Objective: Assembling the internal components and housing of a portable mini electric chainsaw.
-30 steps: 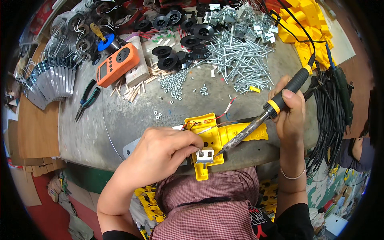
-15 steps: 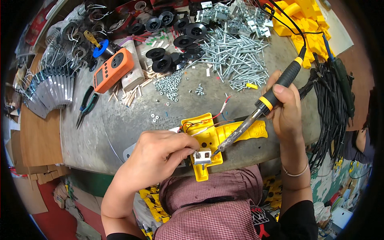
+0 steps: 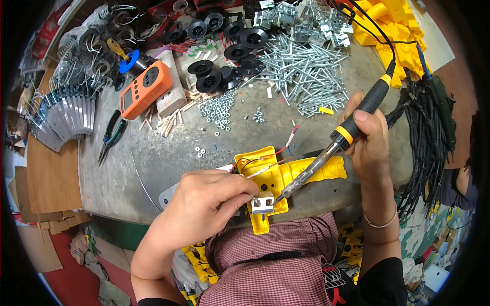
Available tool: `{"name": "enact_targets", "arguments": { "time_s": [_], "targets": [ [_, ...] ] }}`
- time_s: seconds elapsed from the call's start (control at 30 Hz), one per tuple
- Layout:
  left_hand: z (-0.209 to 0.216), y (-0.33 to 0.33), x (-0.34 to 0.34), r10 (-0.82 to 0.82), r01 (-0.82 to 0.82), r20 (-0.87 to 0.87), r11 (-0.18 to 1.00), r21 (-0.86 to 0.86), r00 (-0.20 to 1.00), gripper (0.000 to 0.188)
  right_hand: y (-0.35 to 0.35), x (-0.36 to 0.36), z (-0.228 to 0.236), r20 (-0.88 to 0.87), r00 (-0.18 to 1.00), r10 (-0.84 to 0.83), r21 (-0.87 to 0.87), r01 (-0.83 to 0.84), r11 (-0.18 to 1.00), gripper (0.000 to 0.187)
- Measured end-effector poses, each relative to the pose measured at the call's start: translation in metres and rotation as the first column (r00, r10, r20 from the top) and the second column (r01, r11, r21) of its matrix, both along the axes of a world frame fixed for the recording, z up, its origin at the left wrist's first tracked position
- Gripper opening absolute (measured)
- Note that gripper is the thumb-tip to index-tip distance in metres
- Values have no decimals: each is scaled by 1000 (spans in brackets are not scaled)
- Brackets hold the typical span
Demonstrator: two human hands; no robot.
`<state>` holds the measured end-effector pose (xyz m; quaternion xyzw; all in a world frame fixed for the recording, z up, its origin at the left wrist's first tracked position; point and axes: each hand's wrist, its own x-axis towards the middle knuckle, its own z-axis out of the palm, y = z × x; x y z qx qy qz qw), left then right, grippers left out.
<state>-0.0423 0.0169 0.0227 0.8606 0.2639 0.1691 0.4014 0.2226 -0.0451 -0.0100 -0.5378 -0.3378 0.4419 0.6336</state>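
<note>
Your left hand is pinching the left end of the white block, which is sitting over the yellow casing at the bench's near edge. Your right hand is gripping the soldering iron, its tip pointing at the block's right side; whether they're touching, you can't tell. Screws are lying far off.

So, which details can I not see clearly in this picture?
In the head view:
Left hand: its own fingers hide where exactly they grip the small white-and-metal rectangular block.
Black-and-yellow soldering iron: its tip is too small to tell whether it touches the block.
Flat grey metal plate with rounded end: partly hidden by the left hand.
Pile of yellow plastic parts: cut off by the top edge.
</note>
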Motion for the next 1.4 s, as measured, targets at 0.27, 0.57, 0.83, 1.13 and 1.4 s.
{"name": "enact_targets", "arguments": {
  "time_s": [0.27,0.57,0.83,1.13,1.4],
  "targets": [
    [1,0,0,-3,3,-8,1000,28,1000,18,1,0,-1,6,1000,8,15,-8,1000,30],
    [-1,-1,-2,-8,8,4,999,34,1000,20,0,-2,0,33,999,6,19,-7,1000,32],
    [-2,0,-4,0,-1,10,999,49,1000,21,1,-3,-1,10,1000,-11,35,11,999,31],
    [-5,-7,-4,33,-37,45,995,95,998,29,2,-3,-1,-3,1000,-10,43,10,999,32],
    [-7,-24,-40,145,-152,48,936,317,988,32,2,9,-10,-16,1000,18,78,-16,997,28]
  ]
}}
